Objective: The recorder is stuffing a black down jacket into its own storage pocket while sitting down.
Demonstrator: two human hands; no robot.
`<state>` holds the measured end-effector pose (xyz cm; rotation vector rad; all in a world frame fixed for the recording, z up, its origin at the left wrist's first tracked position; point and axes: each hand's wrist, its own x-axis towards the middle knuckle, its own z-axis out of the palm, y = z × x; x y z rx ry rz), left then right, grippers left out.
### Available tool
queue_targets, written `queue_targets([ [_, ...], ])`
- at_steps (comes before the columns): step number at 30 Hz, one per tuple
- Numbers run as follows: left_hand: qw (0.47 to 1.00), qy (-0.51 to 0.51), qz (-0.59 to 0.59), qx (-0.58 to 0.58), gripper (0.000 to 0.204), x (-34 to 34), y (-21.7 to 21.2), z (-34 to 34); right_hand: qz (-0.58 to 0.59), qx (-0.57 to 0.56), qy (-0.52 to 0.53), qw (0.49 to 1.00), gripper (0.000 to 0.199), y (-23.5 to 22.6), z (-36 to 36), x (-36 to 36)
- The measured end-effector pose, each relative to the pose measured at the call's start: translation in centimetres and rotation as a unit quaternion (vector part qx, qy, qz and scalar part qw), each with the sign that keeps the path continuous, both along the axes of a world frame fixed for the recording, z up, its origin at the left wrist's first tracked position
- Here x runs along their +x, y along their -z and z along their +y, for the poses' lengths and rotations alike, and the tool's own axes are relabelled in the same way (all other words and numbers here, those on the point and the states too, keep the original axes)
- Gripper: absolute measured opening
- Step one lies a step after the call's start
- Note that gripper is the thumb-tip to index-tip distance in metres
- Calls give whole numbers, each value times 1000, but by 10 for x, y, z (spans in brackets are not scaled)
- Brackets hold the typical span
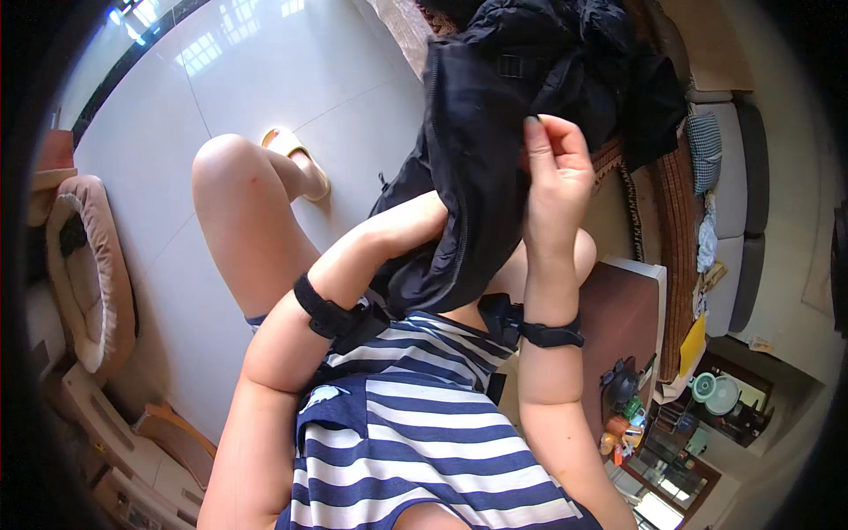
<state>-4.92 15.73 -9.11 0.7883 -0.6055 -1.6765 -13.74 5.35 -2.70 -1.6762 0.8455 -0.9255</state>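
A black jacket (481, 132) with a zip along its edge lies bunched over my lap and spreads toward the upper right. My left hand (428, 216) reaches in under the zipped edge, and the fabric hides its fingers. On the right side, my right hand (561, 168) is closed in a pinch on the dark fabric, thumb against bent fingers. A small buckle or tab (511, 66) shows on the jacket above that hand. Each forearm wears a black strap.
A brown-topped table (618, 305) stands close to my right arm, with small items (627, 424) on it. Beyond are a brown woven cover (676, 256) and a grey sofa (729, 212). A beige pet bed (97, 274) sits at the left on pale floor tiles (168, 291).
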Motion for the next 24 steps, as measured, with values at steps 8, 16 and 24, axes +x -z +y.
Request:
queue_targets([
  [8,957,-167,239,4,67,6,2,-5,173,-224,-118,952,44,9,27,-17],
  [16,982,-159,99,-36,59,-4,22,-16,74,-226,37,971,8,6,11,-15],
  [24,948,-224,-225,-23,25,7,-22,4,12,-46,-47,998,15,-17,10,-4],
])
